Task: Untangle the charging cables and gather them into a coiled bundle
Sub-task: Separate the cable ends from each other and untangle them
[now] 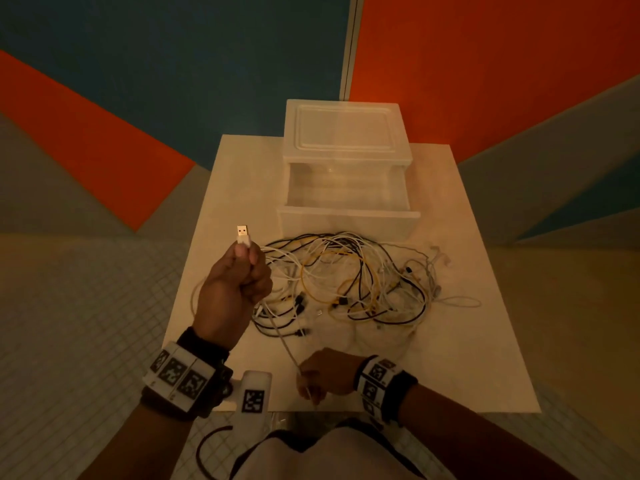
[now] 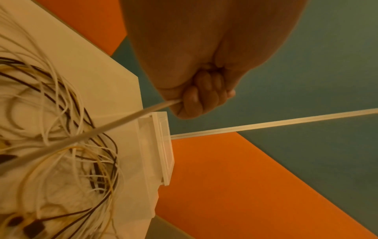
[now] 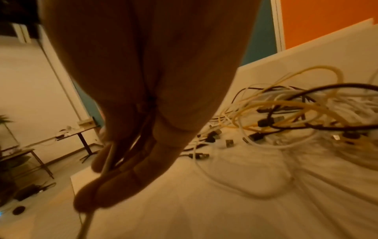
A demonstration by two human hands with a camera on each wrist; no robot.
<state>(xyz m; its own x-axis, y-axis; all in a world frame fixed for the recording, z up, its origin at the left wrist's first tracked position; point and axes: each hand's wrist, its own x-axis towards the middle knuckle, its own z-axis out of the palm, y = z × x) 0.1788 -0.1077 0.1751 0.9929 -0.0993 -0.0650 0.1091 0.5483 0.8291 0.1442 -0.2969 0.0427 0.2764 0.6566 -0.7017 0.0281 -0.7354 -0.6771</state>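
Observation:
A tangle of white, black and yellow charging cables (image 1: 349, 282) lies in the middle of the white table (image 1: 467, 358). My left hand (image 1: 239, 282) is raised over the table's left side and grips one white cable (image 1: 282, 341) in its fist, the USB plug (image 1: 243, 234) sticking up above the thumb. That cable runs down taut to my right hand (image 1: 325, 372) near the front edge, whose fingers pinch it. In the left wrist view the cable (image 2: 102, 129) leaves the curled fingers (image 2: 196, 100). In the right wrist view the cable (image 3: 106, 161) passes between the fingers (image 3: 122, 169).
A white plastic drawer unit (image 1: 346, 147) stands at the back of the table, its drawer (image 1: 348, 216) pulled open toward the cables. A white device with a marker (image 1: 252, 393) hangs near my chest at the front edge. Tiled floor surrounds the table.

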